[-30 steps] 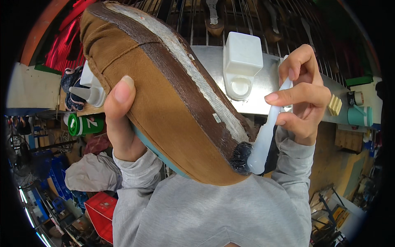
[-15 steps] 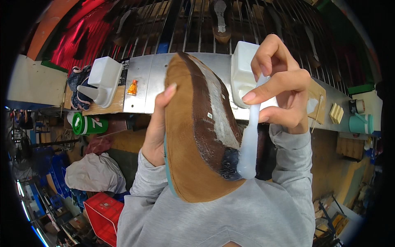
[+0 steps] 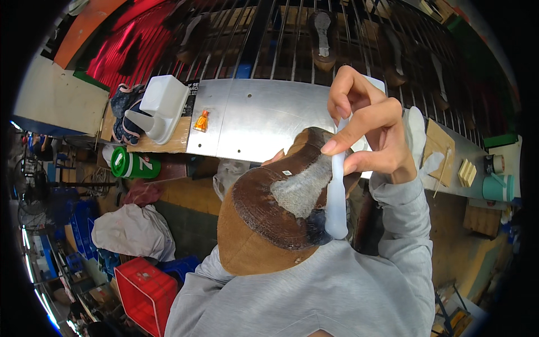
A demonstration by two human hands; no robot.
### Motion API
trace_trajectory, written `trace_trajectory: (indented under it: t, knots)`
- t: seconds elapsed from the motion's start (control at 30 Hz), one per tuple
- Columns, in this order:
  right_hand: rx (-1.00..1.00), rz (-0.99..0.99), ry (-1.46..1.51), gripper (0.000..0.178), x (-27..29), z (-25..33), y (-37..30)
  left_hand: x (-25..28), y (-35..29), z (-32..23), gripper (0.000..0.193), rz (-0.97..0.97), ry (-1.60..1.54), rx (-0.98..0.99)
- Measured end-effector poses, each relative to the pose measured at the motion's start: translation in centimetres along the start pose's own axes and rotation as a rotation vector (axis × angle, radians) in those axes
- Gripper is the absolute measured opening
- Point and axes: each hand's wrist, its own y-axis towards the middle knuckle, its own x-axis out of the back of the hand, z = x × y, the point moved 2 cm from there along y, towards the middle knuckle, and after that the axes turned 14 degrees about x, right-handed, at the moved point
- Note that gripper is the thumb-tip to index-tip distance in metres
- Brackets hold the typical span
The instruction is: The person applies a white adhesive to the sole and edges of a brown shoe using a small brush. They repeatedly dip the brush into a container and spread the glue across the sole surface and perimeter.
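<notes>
A tan shoe upper [image 3: 240, 236] on its form is tilted before my chest, toe toward me. Its underside has a dark brown border [image 3: 252, 208] and a rough grey middle [image 3: 300, 194]. My left hand [image 3: 275, 158] holds the shoe from behind; only fingertips show past its far side. Between thumb and fingers, my right hand [image 3: 373, 129] pinches a translucent white plastic stick [image 3: 337, 196] with a broad rounded lower end. That end is at the border near the toe, beside a dark glossy patch [image 3: 316, 223]. Whether it touches cannot be told.
Across the metal bench [image 3: 264, 106] stand a white plastic container [image 3: 165, 95] at left and an orange bottle-like item [image 3: 201, 121]. Shoes lie soles up on a barred rack [image 3: 323, 33] beyond. A red crate [image 3: 146, 295] and green tub [image 3: 135, 164] are at lower left.
The shoe has turned and tipped, so its toe underside faces up more and my left hand is mostly hidden behind it. My right hand with the stick has shifted slightly left and down.
</notes>
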Motion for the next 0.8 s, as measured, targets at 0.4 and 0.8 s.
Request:
trace_trajectory:
  t: [0.4,0.8]
  knots:
    - [0.016,0.069,-0.08,0.041,0.8,0.2,0.3,-0.7,-1.0,1.0,0.082,0.101,0.397,-0.09]
    - [-0.029,0.164,0.002,0.041,1.2,-0.3,-0.8,-1.4,-0.8,1.9,0.099,0.204,0.662,-0.113]
